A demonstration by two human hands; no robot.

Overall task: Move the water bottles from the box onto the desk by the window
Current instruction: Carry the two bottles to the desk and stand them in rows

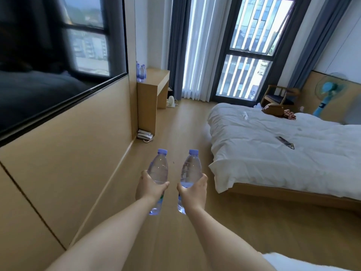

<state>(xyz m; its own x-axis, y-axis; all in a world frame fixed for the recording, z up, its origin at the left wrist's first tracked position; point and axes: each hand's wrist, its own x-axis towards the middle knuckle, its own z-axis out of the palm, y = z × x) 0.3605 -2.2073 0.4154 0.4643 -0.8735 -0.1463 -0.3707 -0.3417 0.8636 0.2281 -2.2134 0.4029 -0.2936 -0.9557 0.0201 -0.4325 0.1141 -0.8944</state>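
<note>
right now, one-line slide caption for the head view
Each hand, left and right, carries a bottle toward the desk, where others stand.

Bed [273, 149] with white duvet at right, dark flat item [285, 142] lying on it. Brown bag [273, 110] at bed's far edge. Blue fan [326, 94] by the headboard wall. Phone [145, 135] on floor, white kettle [171, 101] near curtains [175, 45].

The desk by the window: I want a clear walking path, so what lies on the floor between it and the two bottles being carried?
Head view: mostly bare wood floor; only a telephone lies by the desk's near end.
</note>
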